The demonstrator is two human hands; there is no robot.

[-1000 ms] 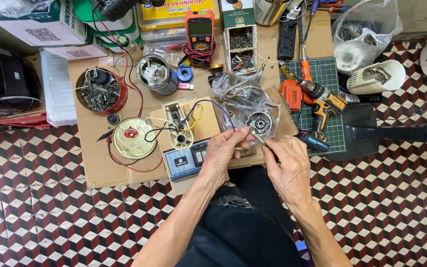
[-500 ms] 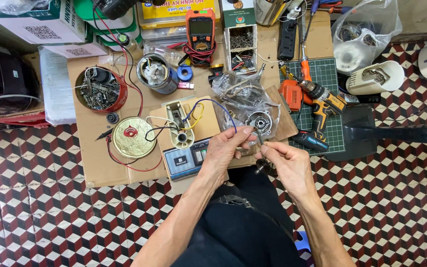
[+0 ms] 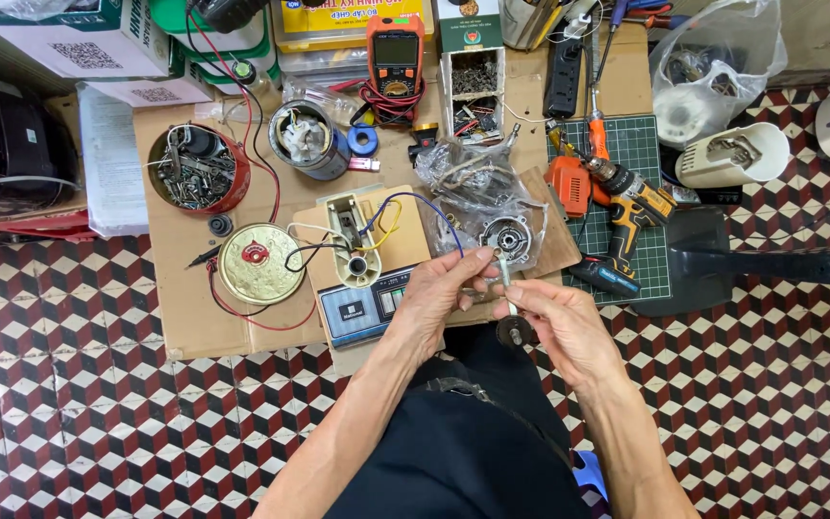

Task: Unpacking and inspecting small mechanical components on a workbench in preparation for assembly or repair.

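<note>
My left hand (image 3: 446, 288) and my right hand (image 3: 557, 322) meet over my lap at the front edge of the cardboard sheet (image 3: 180, 317). Together they hold a small metal shaft (image 3: 506, 279) that stands upright, with a dark round part (image 3: 515, 332) at its lower end. My left fingers pinch the shaft near its top, my right fingers grip it lower down. Just behind the hands a round motor housing (image 3: 506, 238) lies on a crumpled clear plastic bag (image 3: 473, 183). A cream switch box (image 3: 357, 252) with coloured wires sits to the left of it.
On the cardboard are a brass-coloured round cover (image 3: 259, 261), a red tin of screws (image 3: 196, 169), a metal can (image 3: 307, 140), a multimeter (image 3: 395, 54) and a box of screws (image 3: 476, 88). An orange cordless drill (image 3: 617, 197) lies on the green cutting mat (image 3: 641, 154). A white fan part (image 3: 730, 154) lies at the right.
My hands have drawn back a little from the motor housing toward my lap, and the shaft with its dark round part now stands out between them.
</note>
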